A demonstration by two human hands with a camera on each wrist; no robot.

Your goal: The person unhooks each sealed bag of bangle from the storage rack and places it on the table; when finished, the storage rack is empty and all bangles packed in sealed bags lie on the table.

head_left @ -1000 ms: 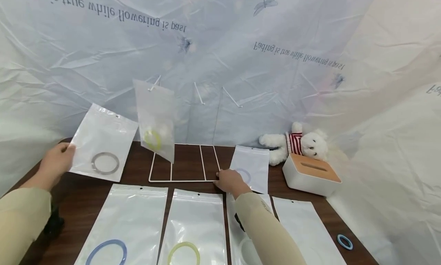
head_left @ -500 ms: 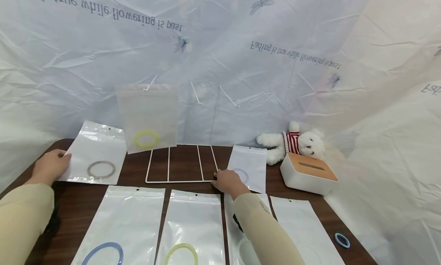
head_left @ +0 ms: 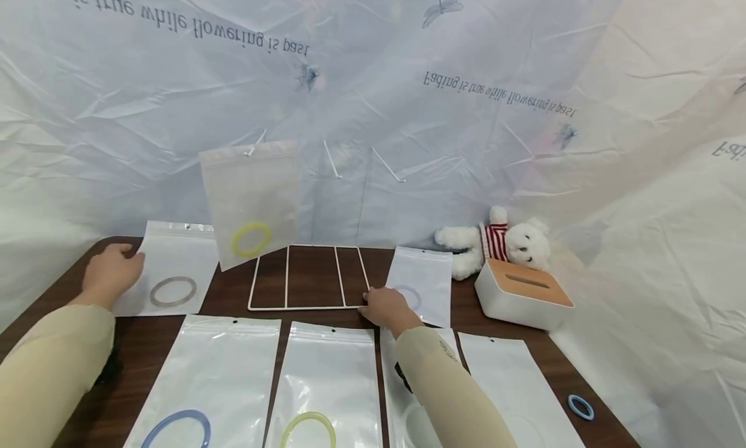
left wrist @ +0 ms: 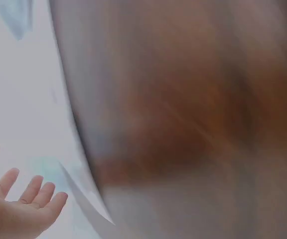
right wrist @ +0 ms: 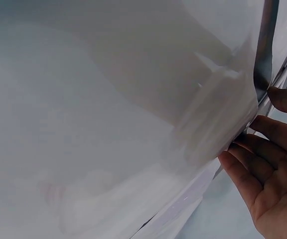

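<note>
My left hand (head_left: 113,273) is over the left edge of a clear-fronted white zip bag (head_left: 201,247) with a grey ring (head_left: 173,291) inside, lying at the back left. In the left wrist view its fingers (left wrist: 44,195) are spread with nothing between them. My right hand (head_left: 389,307) holds the front right corner of a white wire display rack (head_left: 309,307), thumb and fingers at the wire. From the rack's left hook (head_left: 256,142) hangs a zip bag (head_left: 250,189) with a yellow ring (head_left: 251,239). Two other hooks (head_left: 332,160) carry nothing.
Several zip bags with rings (head_left: 233,364) lie in a front row. Another bag (head_left: 422,276) lies right of the rack. A white plush bear (head_left: 527,241) and a tissue box (head_left: 524,299) stand at the back right, a blue ring (head_left: 580,407) nearer.
My left hand lowered the bag with the grey ring onto the table and let it go, moving slightly right. The hanging bag has swung. My right hand stays at the rack.
</note>
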